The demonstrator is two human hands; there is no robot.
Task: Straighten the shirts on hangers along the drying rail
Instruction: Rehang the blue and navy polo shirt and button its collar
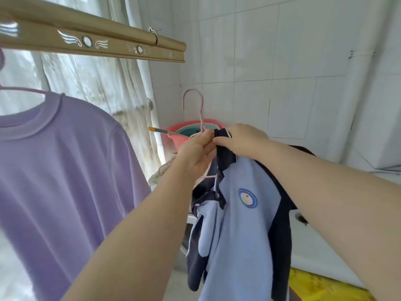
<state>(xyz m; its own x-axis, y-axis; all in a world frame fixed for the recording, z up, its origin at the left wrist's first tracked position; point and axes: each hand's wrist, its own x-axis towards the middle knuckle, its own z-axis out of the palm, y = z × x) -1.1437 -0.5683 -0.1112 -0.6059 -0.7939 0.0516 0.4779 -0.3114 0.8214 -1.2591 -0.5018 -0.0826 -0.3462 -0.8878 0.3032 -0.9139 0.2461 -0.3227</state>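
Head view, hands at frame centre. The left hand (196,149) has its fingers curled round the base of the hook of a pink hanger (202,114), whose hook stands free in the air, well below the drying rail (97,43) at upper left. The right hand (240,140), just beside the left, has fingers and thumb closed in a pinch on the navy collar of a light-blue polo shirt (238,224). This shirt hangs crumpled below both hands at lower centre, a round badge on its chest. At left, a purple T-shirt (65,159) hangs flat on a lilac hanger (21,90) under the rail. Behind the hands sits a pink bucket (175,142) with an orange-tipped brush (158,130) across its rim. A pale curtain (91,83) and white tiled wall (282,61) form the background.
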